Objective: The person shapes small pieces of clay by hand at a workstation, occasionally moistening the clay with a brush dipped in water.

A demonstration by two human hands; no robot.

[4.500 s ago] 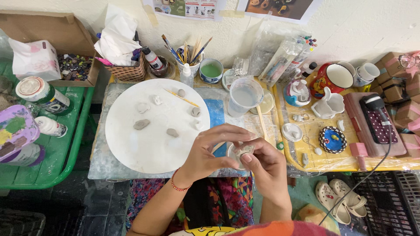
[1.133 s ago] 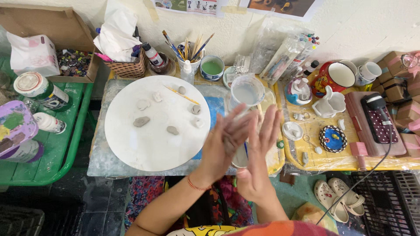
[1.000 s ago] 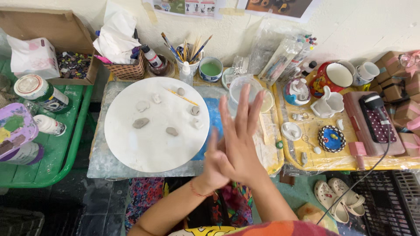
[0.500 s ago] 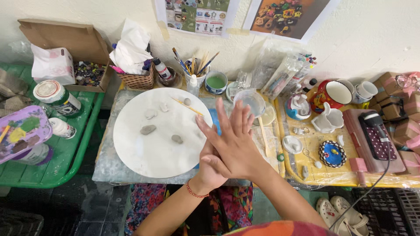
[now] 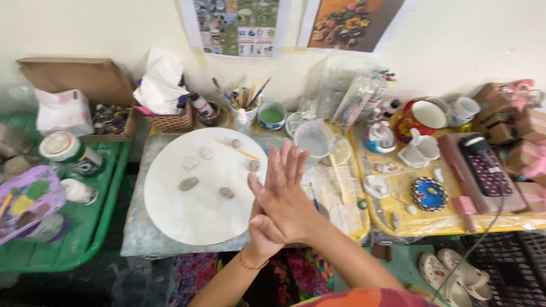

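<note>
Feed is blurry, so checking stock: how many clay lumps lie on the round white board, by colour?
Grey lumps: 4
Pale lumps: 2
Total on the white board: 6

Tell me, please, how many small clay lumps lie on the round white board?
6: top, upper left, left of centre, lower left, lower middle, right beside the right hand. The hands may hide more.
</note>
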